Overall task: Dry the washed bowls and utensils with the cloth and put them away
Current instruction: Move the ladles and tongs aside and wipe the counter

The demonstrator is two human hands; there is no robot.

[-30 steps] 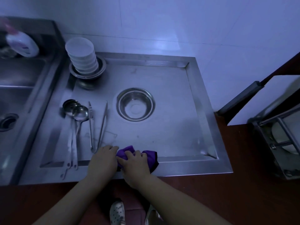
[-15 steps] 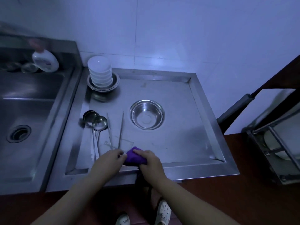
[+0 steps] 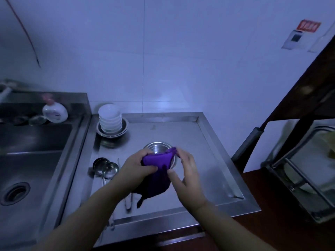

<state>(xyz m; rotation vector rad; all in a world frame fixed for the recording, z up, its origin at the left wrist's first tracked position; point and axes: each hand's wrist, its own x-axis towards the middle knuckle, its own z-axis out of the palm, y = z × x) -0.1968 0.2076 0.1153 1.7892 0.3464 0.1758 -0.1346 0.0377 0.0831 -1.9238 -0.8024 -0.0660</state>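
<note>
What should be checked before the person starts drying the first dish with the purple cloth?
1. Purple cloth held: ok, left hand grips it, right hand pinches its edge.
2. Cloth spread open: not ok, it hangs bunched.
3. Round steel bowl within reach: ok, just behind the hands.
4. Stack of white bowls upright: ok.
5. Steel ladles free to lift: ok.
6. Dishes wet: cannot tell.

Bare drainboard (image 3: pixel 208 171) right of steel bowl (image 3: pixel 156 147)
</note>
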